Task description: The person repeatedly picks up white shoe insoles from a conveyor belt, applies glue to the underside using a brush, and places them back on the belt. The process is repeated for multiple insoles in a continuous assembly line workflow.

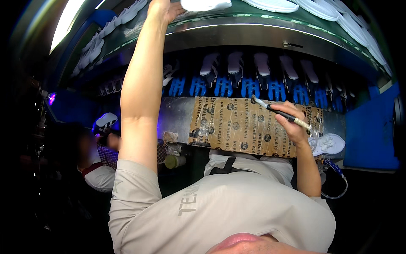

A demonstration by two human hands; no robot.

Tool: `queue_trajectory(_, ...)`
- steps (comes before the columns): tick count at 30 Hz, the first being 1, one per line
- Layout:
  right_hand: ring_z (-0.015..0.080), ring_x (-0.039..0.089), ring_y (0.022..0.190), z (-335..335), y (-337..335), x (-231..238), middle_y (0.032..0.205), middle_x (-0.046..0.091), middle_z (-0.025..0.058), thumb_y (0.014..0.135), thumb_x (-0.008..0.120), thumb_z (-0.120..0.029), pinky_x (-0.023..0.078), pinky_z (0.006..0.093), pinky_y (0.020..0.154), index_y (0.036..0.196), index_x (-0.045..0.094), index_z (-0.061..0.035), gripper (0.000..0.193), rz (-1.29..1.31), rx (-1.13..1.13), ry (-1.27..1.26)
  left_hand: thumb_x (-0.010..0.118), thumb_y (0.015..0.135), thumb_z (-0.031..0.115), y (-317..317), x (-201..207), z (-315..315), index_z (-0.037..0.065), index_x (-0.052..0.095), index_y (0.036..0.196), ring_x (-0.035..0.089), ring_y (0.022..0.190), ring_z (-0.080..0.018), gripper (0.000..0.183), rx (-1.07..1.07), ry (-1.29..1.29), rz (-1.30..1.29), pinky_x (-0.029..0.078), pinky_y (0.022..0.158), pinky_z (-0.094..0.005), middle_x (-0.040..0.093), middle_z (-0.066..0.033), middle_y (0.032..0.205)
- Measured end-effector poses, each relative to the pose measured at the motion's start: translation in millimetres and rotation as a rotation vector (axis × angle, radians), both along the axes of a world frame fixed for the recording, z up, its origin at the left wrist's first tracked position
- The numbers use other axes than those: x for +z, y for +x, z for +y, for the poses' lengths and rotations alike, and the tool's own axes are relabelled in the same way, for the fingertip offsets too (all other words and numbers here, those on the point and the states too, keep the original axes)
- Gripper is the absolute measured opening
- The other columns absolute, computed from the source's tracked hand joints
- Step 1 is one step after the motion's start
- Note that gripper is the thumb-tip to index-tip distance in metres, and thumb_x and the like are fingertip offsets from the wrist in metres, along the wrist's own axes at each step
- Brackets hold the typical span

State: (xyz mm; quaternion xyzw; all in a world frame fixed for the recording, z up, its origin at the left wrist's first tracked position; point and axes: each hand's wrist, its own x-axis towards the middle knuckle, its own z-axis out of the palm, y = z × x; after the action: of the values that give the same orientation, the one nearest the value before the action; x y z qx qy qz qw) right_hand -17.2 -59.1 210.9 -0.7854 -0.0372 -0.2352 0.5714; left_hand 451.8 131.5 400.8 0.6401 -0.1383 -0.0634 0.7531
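Beige shirt (249,207) is filling foreground; right hand (294,122) is gripping brush (264,104); left hand (164,9), finger spread indeterminable, is showing beside white sole (206,4).

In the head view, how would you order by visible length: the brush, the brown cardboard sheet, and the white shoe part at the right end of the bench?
1. Brown cardboard sheet
2. Brush, held in the right hand
3. White shoe part
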Motion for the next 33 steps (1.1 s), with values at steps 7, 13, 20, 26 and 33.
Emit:
queue_trajectory(7, 0.0229, 0.067, 0.085, -3.1, -6.9, -70.3, 0.091, 0.070, 0.0105, 0.086, 0.074, -0.006, 0.051, 0.0319, 0.076, 0.114, 0.076, -0.0021, 0.028, 0.246, -0.104, 0.028, 0.055, 0.092, 0.024, 76.0, -26.8, 53.0, 0.004, 0.058, 0.142, 0.054, 0.136, -0.0386, 0.054, 0.479, 1.374, -0.515, 0.042, 0.113, -0.0435, 0.057, -0.0281, 0.142)
queue_trajectory(13, 0.0229, 0.065, 0.079, -2.6, -3.1, -134.7, 0.089, 0.067, 0.0118, 0.084, 0.072, 0.002, 0.051, 0.0323, 0.072, 0.116, 0.075, -0.0016, 0.032, 0.300, -0.136, 0.070, 0.053, 0.097, 0.033, 198.9, -31.8, 123.1, -0.002, 0.042, 0.149, 0.042, 0.140, -0.0535, 0.064, 0.526, 1.733, -0.328, 0.041, 0.112, -0.0545, 0.049, -0.0320, 0.149)
queue_trajectory(20, 0.0279, 0.067, 0.078, 0.0, -1.9, -141.6, 0.090, 0.068, 0.0117, 0.079, 0.075, -0.002, 0.052, 0.0340, 0.071, 0.112, 0.077, -0.0048, 0.033, 0.381, -0.141, 0.056, 0.049, 0.101, 0.046, 279.1, -29.5, 185.7, -0.010, 0.028, 0.152, 0.059, 0.126, -0.0486, 0.078, 0.441, 1.975, -0.514, 0.045, 0.108, -0.0515, 0.049, -0.0351, 0.147)
queue_trajectory(26, 0.0287, 0.067, 0.078, -4.5, -4.8, -153.2, 0.086, 0.068, 0.0127, 0.076, 0.078, -0.001, 0.053, 0.0359, 0.071, 0.109, 0.077, -0.0029, 0.033, 0.311, -0.119, 0.036, 0.056, 0.097, 0.056, 305.0, -14.4, 215.0, -0.012, 0.035, 0.149, 0.060, 0.126, -0.0471, 0.088, 0.448, 1.953, -0.576, 0.047, 0.107, -0.0484, 0.059, -0.0367, 0.134)
queue_trajectory(33, 0.0215, 0.065, 0.079, 1.5, -0.7, -141.5, 0.091, 0.066, 0.0096, 0.082, 0.074, -0.001, 0.049, 0.0305, 0.072, 0.115, 0.076, -0.0053, 0.034, 0.309, -0.111, 0.086, 0.070, 0.079, 0.073, 231.3, -7.2, 197.8, -0.018, 0.059, 0.126, 0.064, 0.120, -0.0442, 0.103, 0.589, 1.752, -0.582, 0.049, 0.104, -0.0420, 0.065, -0.0357, 0.126)
